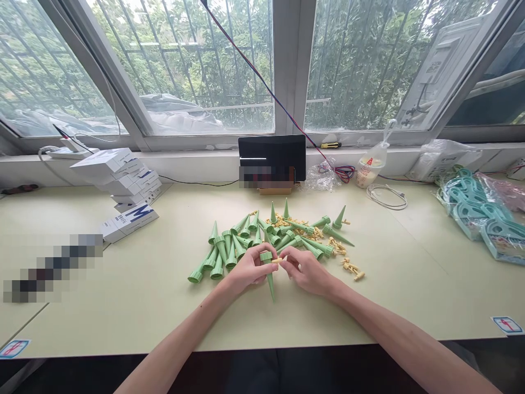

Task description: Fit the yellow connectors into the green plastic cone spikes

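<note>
Clock ref.: 12 = away from the wearer, toward the window. Left hand [251, 268] closed round one green spike [270, 287] at its ribbed collar [266, 256]; the spike's tip points between 5 and 6 o'clock, toward the wearer. Right hand [308, 272] has thumb and fingertips pinched together at the outer end of a small yellow peg [276, 261]. Key relation: peg's long axis runs roughly 3 to 9 o'clock, i.e. crosswise to the spike, inner end beside the collar at about 4 o'clock of it; whether it touches, cannot tell. Peg lies at 9 o'clock from the right hand, between both sets of fingertips. Heap of green spikes [217, 269] on the bench [164, 295] at 10 to 12 o'clock of the left hand; loose yellow pieces [351, 267] at 3 o'clock of the right, the nearer hand
</note>
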`<state>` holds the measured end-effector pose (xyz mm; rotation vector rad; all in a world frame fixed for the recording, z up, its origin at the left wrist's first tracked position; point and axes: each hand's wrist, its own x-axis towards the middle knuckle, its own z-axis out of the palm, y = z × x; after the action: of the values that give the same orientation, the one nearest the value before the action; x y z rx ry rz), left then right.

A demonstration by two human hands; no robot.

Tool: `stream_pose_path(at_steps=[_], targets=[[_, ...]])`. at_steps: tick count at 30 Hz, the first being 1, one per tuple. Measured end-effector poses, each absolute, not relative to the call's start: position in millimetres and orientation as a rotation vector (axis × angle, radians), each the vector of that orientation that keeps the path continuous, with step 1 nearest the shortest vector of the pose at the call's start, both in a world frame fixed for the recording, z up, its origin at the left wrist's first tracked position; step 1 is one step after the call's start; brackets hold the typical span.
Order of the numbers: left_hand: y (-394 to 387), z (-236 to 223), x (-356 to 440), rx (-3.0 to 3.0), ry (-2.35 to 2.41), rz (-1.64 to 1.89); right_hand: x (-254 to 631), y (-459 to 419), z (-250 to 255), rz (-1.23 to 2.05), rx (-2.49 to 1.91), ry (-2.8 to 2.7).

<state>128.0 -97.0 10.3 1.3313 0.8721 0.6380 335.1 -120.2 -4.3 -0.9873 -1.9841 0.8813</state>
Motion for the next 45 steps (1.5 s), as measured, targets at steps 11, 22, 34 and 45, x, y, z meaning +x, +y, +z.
stream_pose_path(at_steps=[11, 22, 34, 45], targets=[[-96.5, 9.4, 127.8, 1.349, 0.866, 0.64, 335.0, -120.9, -3.0, 0.896, -0.995, -1.982], [-96.9, 10.1, 127.9, 1.348, 0.872, 0.63, 334.8, -120.7, -2.5, 0.869, -0.99, -2.001], [-97.5, 10.2, 128.2, 1.329, 0.864, 0.632, 333.9, -120.4, -4.4, 0.915, -0.976, -1.994], [-97.1, 10.0, 127.8, 1.336, 0.864, 0.633, 335.3, -120.4, -4.5, 0.905, -0.957, -2.003]])
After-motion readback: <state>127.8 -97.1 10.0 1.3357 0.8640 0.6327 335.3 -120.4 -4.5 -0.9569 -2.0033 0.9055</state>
